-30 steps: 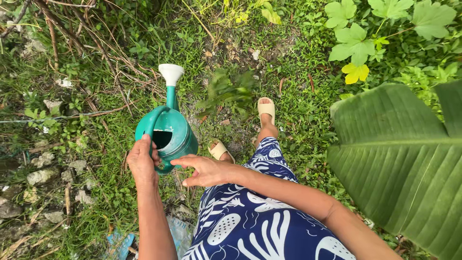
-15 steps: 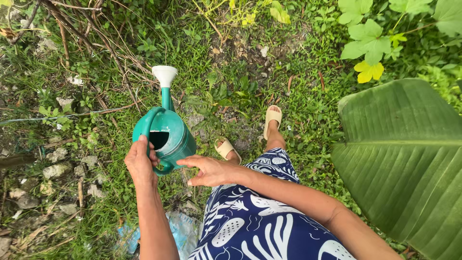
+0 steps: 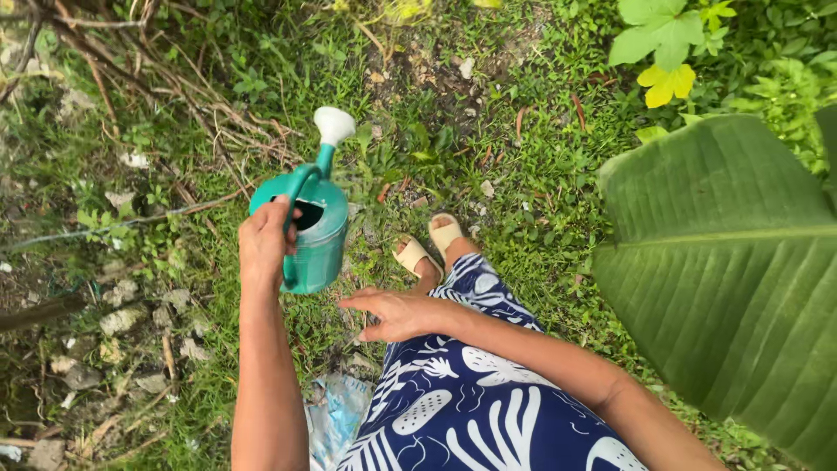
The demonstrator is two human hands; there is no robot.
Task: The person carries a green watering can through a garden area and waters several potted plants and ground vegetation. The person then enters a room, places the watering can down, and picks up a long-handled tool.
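Gripping, left hand [image 3: 264, 244] curled around the arched handle, a rigid teal plastic watering can with white rose [image 3: 312, 228] at upper-left centre, probably water-heavy and sloshing, while hovering the right hand [image 3: 397, 314], fingers spread and empty, just below.

We have one view only, from a camera on the head, looking almost straight down the body at the grass [image 3: 540, 201]. It sits close above the left hand [image 3: 264, 242] and right hand [image 3: 397, 314], with the feet below and a big leaf [image 3: 724, 262] crowding the right edge.
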